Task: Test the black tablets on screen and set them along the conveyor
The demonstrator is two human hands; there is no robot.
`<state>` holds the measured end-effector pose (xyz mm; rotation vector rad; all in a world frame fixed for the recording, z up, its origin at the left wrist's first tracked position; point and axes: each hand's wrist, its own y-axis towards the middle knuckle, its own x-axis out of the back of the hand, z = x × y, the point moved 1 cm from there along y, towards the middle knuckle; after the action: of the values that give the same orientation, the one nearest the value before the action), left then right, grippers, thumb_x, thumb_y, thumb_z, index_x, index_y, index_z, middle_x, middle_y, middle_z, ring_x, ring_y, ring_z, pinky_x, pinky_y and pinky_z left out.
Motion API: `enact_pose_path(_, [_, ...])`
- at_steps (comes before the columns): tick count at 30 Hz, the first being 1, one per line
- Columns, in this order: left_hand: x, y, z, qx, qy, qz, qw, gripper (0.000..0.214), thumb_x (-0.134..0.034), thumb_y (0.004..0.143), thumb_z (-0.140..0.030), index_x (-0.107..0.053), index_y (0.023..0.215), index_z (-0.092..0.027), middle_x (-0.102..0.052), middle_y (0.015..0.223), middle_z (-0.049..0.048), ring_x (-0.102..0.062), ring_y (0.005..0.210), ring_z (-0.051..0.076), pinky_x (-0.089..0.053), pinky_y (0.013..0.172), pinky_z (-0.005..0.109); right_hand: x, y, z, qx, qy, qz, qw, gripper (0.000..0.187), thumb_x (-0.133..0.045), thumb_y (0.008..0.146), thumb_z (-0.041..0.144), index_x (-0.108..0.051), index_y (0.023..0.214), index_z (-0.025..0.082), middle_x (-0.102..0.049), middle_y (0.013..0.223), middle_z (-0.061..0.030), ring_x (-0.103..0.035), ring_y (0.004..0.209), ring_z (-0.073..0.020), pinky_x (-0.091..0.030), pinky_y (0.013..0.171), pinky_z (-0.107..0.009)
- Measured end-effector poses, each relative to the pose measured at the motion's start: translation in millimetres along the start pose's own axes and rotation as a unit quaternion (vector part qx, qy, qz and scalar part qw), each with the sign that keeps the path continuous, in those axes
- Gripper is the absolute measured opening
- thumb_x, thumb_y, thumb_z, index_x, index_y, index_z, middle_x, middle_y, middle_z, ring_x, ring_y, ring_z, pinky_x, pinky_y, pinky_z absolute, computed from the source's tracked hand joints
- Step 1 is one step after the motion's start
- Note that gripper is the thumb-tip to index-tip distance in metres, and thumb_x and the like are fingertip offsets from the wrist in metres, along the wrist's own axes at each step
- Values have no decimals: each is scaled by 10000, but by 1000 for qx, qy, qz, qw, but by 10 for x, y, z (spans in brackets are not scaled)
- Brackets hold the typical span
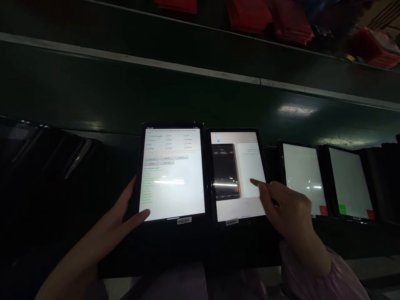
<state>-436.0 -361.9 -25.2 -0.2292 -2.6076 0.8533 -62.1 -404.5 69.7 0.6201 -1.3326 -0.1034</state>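
Observation:
Two lit tablets lean side by side before me. My left hand grips the lower left corner of the left tablet, thumb on its screen, which shows checkboxes and green text. My right hand is curled with only the index finger stretched out; its tip touches the screen of the middle tablet, which shows two app cards.
Two more lit tablets with red and green squares stand to the right. Dark tablets lean in a row at the left. A dark conveyor belt with a pale rail runs behind; red packets lie beyond it.

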Motion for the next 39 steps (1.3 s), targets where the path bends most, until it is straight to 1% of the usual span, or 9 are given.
enact_pose_path(4, [-48, -50, -81, 4, 6, -5, 1000, 1359, -824, 569, -837, -333, 1722, -313, -229, 1839, -11, -173, 1700, 362, -413, 1282, 482, -88, 45, 102, 56, 80, 62, 993, 417, -441, 1152, 170, -847, 1087, 101, -660, 583, 12, -523, 412, -58, -403, 409, -173])
enact_pose_path(6, [-63, -82, -101, 11, -1, -21, 1000, 1372, -807, 549, -861, -350, 1715, -300, -232, 1837, -3, -161, 1702, 362, -432, 1271, 482, -112, 35, 84, 48, 72, 59, 995, 407, -472, 1134, 148, -847, 982, 104, -677, 601, 1, -545, 425, -59, -407, 419, -171])
enact_pose_path(10, [-64, -85, -101, 27, -8, -37, 999, 1384, -843, 506, -847, -399, 1693, -290, -264, 1828, 10, -160, 1700, 381, -450, 1261, 500, -68, -31, -55, -15, -8, 1, 1000, 534, -519, 1118, 189, -734, 633, 134, -446, 437, 50, -369, 354, -48, -246, 347, -206])
enact_pose_path(15, [-77, -3, -107, 42, -55, -42, 997, 1440, -881, 476, -832, -353, 1713, -320, -450, 1756, 36, -375, 1627, 420, -457, 1256, 516, 20, -78, -101, -58, 12, -28, 998, 433, -541, 1110, 180, -814, 775, 150, -425, 446, 69, -341, 353, -50, -216, 356, -218])
enact_pose_path(18, [-48, 47, -55, 51, -63, -28, 996, 1424, -924, 494, -782, -328, 1720, -371, -527, 1708, 7, -456, 1584, 412, -492, 1229, 517, 3, -54, -34, -35, 47, -20, 998, 401, -525, 1123, 170, -846, 889, 118, -445, 465, 68, -346, 365, -49, -236, 358, -211])
enact_pose_path(22, [24, 74, 67, 34, -57, -38, 997, 1341, -922, 574, -752, -330, 1720, -385, -483, 1736, -17, -428, 1606, 382, -485, 1231, 499, -95, -22, 38, 24, 70, 27, 997, 411, -469, 1148, 172, -844, 1047, 37, -562, 537, 31, -440, 404, -50, -340, 385, -180])
enact_pose_path(29, [20, 95, 143, 15, -58, -42, 997, 1278, -921, 618, -728, -355, 1712, -387, -474, 1741, -6, -441, 1599, 377, -477, 1232, 498, -101, -61, -43, 1, 53, 26, 998, 378, -513, 1120, 150, -854, 990, 52, -562, 532, 29, -415, 394, -54, -294, 368, -199])
enact_pose_path(33, [27, 141, 144, 19, -66, -39, 997, 1289, -926, 614, -725, -345, 1716, -394, -536, 1700, 7, -494, 1560, 401, -519, 1201, 508, -28, -107, -36, 27, 114, 40, 992, 367, -496, 1120, 132, -844, 1011, 92, -575, 547, 37, -486, 426, -58, -373, 399, -173])
enact_pose_path(39, [20, 166, 152, 39, -71, -43, 996, 1383, -950, 558, -718, -301, 1732, -381, -572, 1669, 23, -522, 1534, 426, -622, 1095, 509, 17, -184, 35, 52, 146, 67, 986, 483, -458, 1130, 127, -800, 789, 113, -486, 508, 50, -449, 411, -51, -336, 391, -192])
